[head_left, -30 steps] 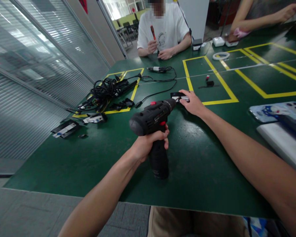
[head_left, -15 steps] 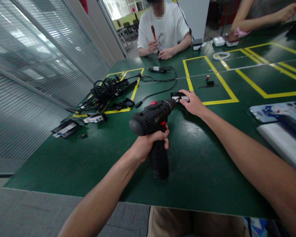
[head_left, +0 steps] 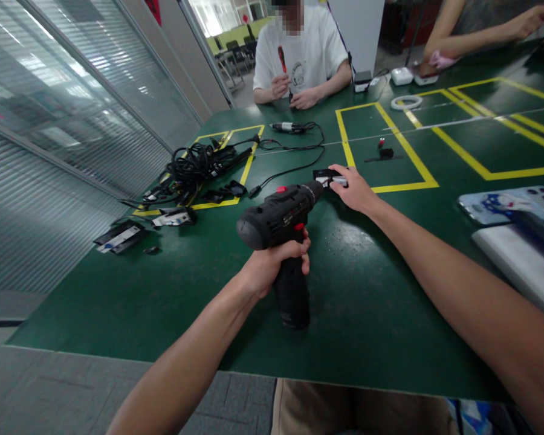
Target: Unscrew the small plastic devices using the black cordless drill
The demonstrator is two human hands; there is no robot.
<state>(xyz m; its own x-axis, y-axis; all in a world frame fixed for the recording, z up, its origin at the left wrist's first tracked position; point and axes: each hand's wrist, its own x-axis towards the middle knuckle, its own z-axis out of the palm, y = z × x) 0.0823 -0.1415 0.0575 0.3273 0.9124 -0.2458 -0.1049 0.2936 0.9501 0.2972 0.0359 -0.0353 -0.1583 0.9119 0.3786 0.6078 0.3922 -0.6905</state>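
Observation:
My left hand (head_left: 276, 266) is wrapped around the handle of a black cordless drill (head_left: 276, 219) with red buttons. The drill's chuck points forward and right, at a small black-and-white box-shaped part (head_left: 321, 176) on the green table. My right hand (head_left: 353, 190) grips that part from its right side, fingers over the top. Whether the drill's tip touches the part I cannot tell, as the contact spot is small and partly covered by the chuck and fingers.
Left on the table (head_left: 199, 314) lie tangled black cables (head_left: 199, 163) and two black-and-white parts (head_left: 120, 235). A pen-like corded tool (head_left: 289, 127) lies ahead. At right are a phone (head_left: 508, 202) and a white object (head_left: 521, 260). A person opposite holds a screwdriver (head_left: 281, 59).

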